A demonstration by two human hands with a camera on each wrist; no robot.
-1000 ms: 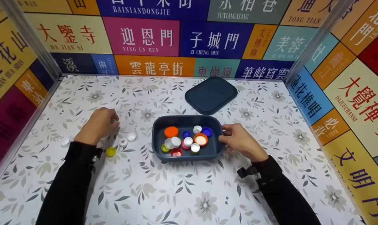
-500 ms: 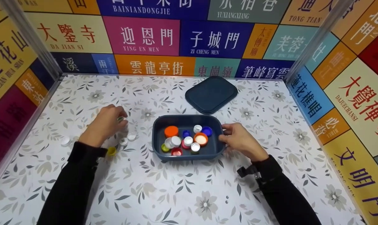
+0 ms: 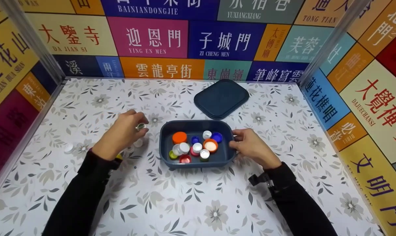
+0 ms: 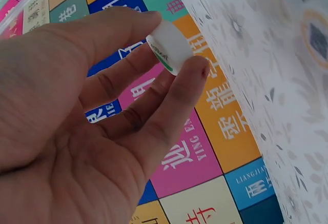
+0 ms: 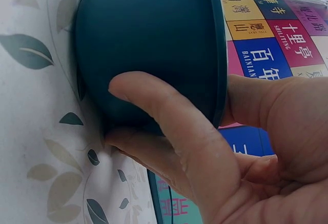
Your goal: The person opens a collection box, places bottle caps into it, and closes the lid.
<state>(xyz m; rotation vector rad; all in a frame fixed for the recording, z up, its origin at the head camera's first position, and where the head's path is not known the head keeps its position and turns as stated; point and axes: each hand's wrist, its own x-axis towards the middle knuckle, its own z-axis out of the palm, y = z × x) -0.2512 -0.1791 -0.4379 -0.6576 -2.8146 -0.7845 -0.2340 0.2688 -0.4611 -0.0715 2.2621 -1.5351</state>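
Between thumb and fingertip, my left hand point(image 3: 121, 134) pinches a white bottle cap point(image 4: 173, 45) with green print, held above the table left of the box. The dark blue plastic box point(image 3: 198, 165) stands without its lid. Inside it lie several bottle caps, among them an orange cap point(image 3: 179, 137), a red cap point(image 3: 185, 159) and a blue cap point(image 3: 217, 138). My right hand point(image 3: 253, 147) grips the box's right end; in the right wrist view the fingers press the outer wall point(image 5: 148, 34) and the thumb's side is at the rim.
The dark blue lid point(image 3: 221, 99) lies flat behind the box. A white cap point(image 3: 68, 148) lies far left. Another white cap point(image 3: 138, 143) and a yellow cap point(image 3: 119, 156) are partly hidden by the left hand and wrist. Printed panels wall the table's back and sides.
My left hand has moved right toward the box, carrying the white bottle cap, and now covers part of the loose caps. The right hand and box have stayed in place.
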